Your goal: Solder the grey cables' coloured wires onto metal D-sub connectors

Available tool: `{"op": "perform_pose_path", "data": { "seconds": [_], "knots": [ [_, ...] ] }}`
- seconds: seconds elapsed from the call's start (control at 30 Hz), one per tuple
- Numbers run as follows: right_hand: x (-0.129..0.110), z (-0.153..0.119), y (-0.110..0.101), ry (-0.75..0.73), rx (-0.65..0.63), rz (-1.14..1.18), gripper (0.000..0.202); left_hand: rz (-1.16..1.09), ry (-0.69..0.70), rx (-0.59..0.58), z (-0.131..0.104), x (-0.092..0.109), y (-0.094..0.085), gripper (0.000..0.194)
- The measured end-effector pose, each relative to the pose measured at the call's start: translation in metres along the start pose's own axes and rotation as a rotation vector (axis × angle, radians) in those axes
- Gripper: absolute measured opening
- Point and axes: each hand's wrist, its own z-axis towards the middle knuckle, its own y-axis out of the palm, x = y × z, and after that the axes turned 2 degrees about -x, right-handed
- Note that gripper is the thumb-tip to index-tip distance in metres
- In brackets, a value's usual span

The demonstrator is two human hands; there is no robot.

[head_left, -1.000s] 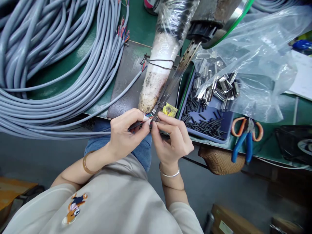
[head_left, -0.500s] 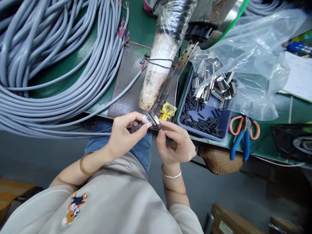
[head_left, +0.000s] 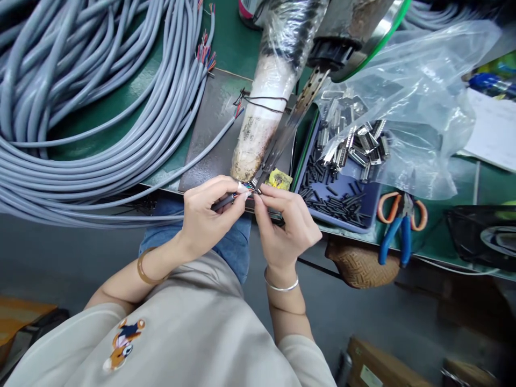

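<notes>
Steady Fingers Near the Soldering Iron (head_left: 304,99)

Gripped in the left hand (head_left: 206,208): dark-sleeved cable end (head_left: 224,202), with coloured wires (head_left: 250,189) reaching to the multi-pin connector (head_left: 257,186), located between the 2 hands, just beside the iron's tip. At the connector's edge, the right hand (head_left: 287,214), gripping or only touching, impossible to tell. For good control, better to hold the wires close to their ends, and carefully avoid the tip, possibly hot.

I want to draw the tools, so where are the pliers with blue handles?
In the head view, the pliers lie right of centre at the near edge of the table, just right of the blue tray, blue handles poking over the edge.
</notes>
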Motion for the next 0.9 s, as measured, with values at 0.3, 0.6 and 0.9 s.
{"op": "perform_pose_path", "data": {
  "seconds": [0.3, 0.6, 0.9],
  "knots": [
    [0.005, -0.003, -0.003, -0.138, 0.012, -0.063, 0.023, -0.012, -0.018, -0.024, 0.002, 0.003, -0.002, 0.007],
    [0.008, -0.005, -0.005, -0.133, -0.002, -0.039, 0.021, -0.115, -0.132, -0.061, -0.003, 0.002, -0.001, 0.006],
    [0.017, -0.026, -0.013, -0.056, -0.051, 0.289, 0.015, -0.713, -0.723, -0.505, -0.003, 0.013, -0.032, 0.023]
  ]
}}
